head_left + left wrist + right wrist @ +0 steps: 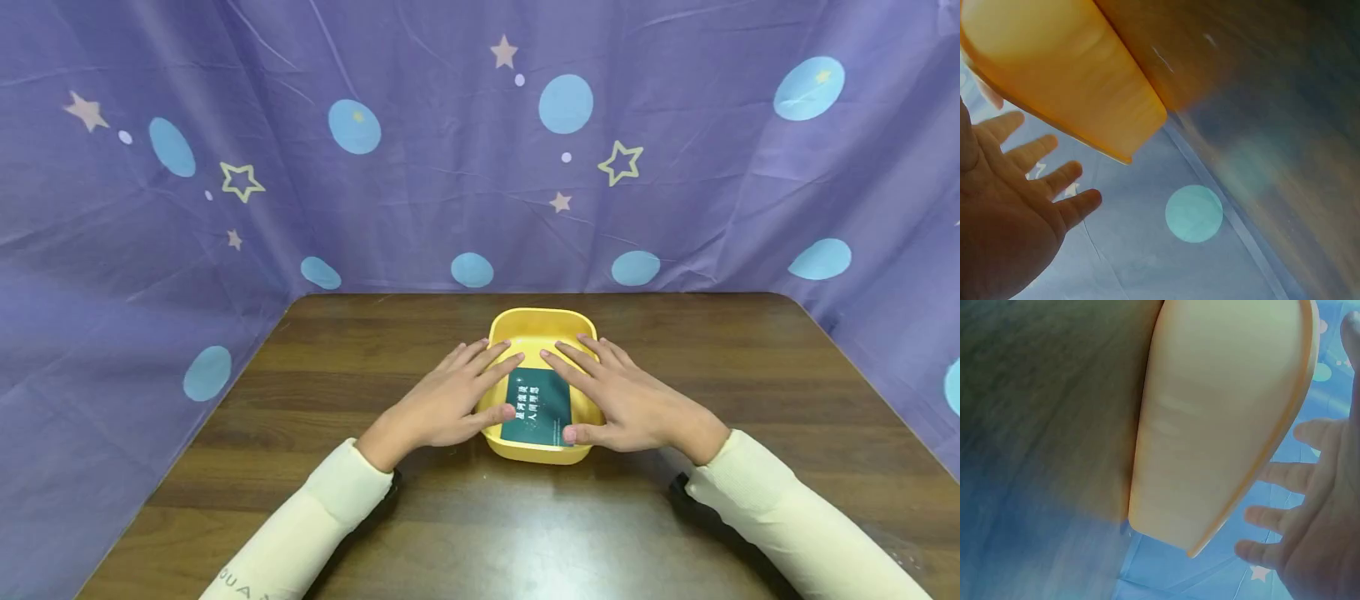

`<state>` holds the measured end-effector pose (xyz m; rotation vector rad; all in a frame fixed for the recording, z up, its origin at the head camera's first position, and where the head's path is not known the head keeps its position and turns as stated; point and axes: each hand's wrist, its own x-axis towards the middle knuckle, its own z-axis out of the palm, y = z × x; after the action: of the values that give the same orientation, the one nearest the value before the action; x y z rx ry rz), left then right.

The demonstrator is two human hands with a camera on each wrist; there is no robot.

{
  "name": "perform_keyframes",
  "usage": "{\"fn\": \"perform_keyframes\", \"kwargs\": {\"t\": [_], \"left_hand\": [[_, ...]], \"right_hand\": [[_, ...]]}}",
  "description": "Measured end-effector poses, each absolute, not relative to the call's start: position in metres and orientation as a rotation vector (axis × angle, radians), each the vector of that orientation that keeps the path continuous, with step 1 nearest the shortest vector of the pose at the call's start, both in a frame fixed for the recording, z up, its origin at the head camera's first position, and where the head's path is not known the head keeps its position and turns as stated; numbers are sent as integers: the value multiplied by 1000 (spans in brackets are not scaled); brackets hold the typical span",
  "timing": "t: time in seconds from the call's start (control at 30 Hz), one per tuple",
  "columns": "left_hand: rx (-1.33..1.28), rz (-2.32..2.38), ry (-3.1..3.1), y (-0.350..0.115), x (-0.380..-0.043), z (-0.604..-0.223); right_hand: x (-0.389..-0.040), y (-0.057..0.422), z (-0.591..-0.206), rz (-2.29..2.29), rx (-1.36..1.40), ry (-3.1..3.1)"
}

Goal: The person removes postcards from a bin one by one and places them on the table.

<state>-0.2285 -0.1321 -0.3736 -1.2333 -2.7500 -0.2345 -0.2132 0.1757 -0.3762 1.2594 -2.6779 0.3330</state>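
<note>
A yellow plastic basket [540, 321] with rounded corners stands on the table, its side wall [1085, 75] large in the left wrist view. Inside it, toward the near end, lies a dark green card or booklet [551, 404] with white Chinese characters. My left hand [457, 396] is spread over the basket's left rim, fingers apart and fairly straight. Over the right rim my right hand [630, 400] is spread the same way. Both thumbs overlap the green booklet in the head view. In the wrist views the fingers are beside the rim and grip nothing.
The brown wooden table [337, 375] reaches back to a purple curtain [435, 192] printed with stars and blue dots. Light reflects off the tabletop in front of the basket. Black bands show under both cream sleeves [802, 517].
</note>
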Motion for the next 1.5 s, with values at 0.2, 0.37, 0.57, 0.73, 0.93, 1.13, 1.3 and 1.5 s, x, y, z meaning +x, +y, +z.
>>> {"fn": "perform_keyframes", "kwargs": {"t": [0.2,0.37,0.57,0.73,0.93,1.13,1.3,1.5], "left_hand": [[-1080,-397,-2830,-131,-227,-370],[-979,-680,-2867,-129,-228,-370],[-899,-910,-2846,-127,-230,-369],[-818,-1038,-2856,-128,-231,-368],[-630,-1399,-2888,-128,-233,-372],[-479,-1844,-2840,-128,-238,-376],[-401,-2075,-2792,-128,-241,-379],[-309,-2213,-2737,-129,-242,-377]], "right_hand": [[-217,173,-376,349,1276,-2619],[-222,169,-373,371,1234,-2661],[-231,165,-373,418,1185,-2698],[-237,160,-376,456,1205,-2719],[-243,154,-374,465,1153,-2830],[-249,146,-372,475,1107,-2920],[-253,141,-374,417,1110,-2940],[-257,136,-374,345,1064,-3042]]}}
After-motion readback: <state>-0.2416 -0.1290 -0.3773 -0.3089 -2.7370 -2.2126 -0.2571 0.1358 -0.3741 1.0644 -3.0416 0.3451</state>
